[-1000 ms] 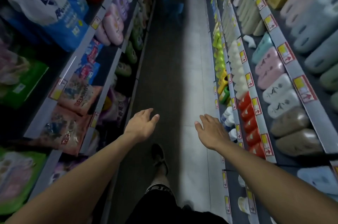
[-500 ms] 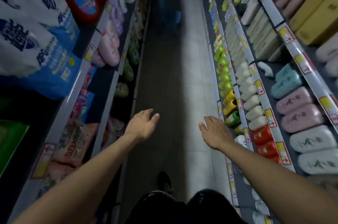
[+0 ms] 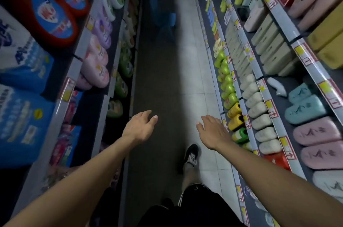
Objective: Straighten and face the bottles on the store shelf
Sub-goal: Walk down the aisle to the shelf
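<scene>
No wording or number reads clearly anywhere; the frame is too blurred. The price tags (image 3: 271, 109) on the shelf rails at three o'clock show only a red arrow on white beside a yellow block. The red detergent jug (image 3: 48, 15) at ten o'clock has a round blue label with illegible white marks. The blue detergent bag (image 3: 22, 54) at nine o'clock carries unreadable large blue lettering.

One head-worn wide-angle camera looks forward and steeply down along a narrow aisle floor (image 3: 185, 82), shelves close at either side. Both outstretched forearms and one foot fill the near foreground; the far end is probably too dim to read.
</scene>
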